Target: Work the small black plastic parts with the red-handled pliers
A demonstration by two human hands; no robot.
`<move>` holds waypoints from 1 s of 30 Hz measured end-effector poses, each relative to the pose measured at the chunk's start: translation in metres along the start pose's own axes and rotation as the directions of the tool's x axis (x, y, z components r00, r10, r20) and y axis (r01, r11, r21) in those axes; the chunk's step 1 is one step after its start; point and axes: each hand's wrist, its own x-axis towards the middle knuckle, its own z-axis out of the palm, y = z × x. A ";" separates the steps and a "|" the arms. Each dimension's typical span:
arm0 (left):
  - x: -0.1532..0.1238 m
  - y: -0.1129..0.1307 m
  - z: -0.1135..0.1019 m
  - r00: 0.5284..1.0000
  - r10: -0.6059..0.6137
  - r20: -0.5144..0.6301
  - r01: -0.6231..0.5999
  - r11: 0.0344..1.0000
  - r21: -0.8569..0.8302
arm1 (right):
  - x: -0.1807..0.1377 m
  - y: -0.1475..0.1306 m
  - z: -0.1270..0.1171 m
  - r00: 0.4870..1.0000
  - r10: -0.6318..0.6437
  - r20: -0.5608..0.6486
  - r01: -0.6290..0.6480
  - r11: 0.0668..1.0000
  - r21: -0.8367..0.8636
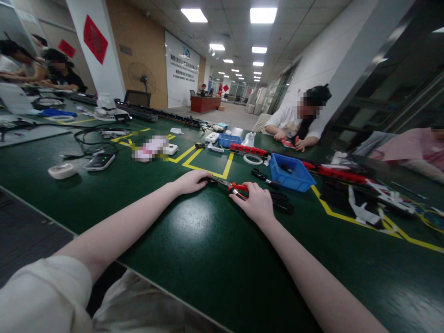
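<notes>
Over the green table, my right hand [256, 201] is wrapped round the red and black handles of a pair of pliers [225, 182]. The metal jaws point left, towards my left hand [193, 182]. My left hand is closed, its fingertips pinched on a small dark piece at the jaws; its kind cannot be made out. Just past my right hand lies a bundle of black cable [282, 202]. Short black connectors [265, 177] rest beyond it, beside a blue bin [292, 172] with a dark item inside.
A second blue bin [229, 140], a roll of white tape [253, 159] and a long red strip [249, 150] lie farther back. Left are a handheld device [100, 161], a white roll [62, 171] and black cables. A co-worker [298, 118] sits across, hands on a red item.
</notes>
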 end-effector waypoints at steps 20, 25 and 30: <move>0.001 -0.001 0.001 1.000 0.010 -0.013 -0.009 0.999 0.031 | 0.001 0.001 0.002 0.999 -0.038 -0.004 0.038 0.996 -0.085; 0.001 0.002 0.000 1.000 0.009 -0.018 -0.009 1.000 0.017 | 0.001 0.002 0.004 0.999 -0.045 0.022 0.046 0.997 -0.063; 0.001 0.002 0.000 1.000 -0.001 -0.009 0.002 0.999 0.045 | 0.002 0.004 0.005 0.995 -0.019 0.094 0.019 1.000 0.000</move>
